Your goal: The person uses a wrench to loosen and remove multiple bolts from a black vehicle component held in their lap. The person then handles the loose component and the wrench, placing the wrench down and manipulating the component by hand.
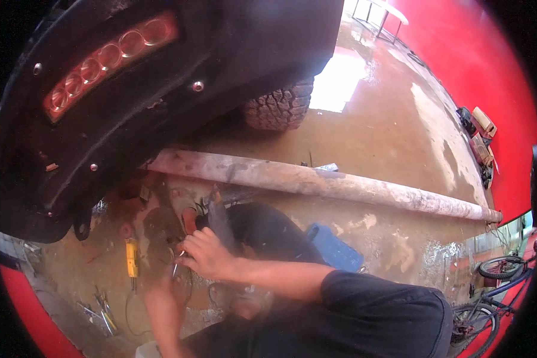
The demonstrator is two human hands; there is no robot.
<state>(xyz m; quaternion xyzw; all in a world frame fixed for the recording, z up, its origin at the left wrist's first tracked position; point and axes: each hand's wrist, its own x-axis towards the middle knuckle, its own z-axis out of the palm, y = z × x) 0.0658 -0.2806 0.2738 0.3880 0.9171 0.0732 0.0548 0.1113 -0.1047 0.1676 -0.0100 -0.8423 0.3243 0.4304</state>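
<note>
My right hand [209, 253] is closed, its fingertips pinched around a thin silvery rod-like piece [177, 266] whose exact kind I cannot make out. My left hand [164, 241] is just beside it, darker and smeared, so its fingers do not show clearly. Both hands are low in front of my dark-clad knee, beneath the edge of a black vehicle bumper [131, 113]. Left of my left hand, a yellow corded tool [132, 259] with a round reddish head lies on the floor. A reddish shape [189, 219] just past my right hand is unclear.
A long pale pole [316, 182] crosses the wet floor beyond my knees. A blue jug [334, 247] lies right of my knee. Several hand tools [105, 316] lie at lower left. Past the pole is a tyre [280, 107]; bicycles [489, 292] stand far right.
</note>
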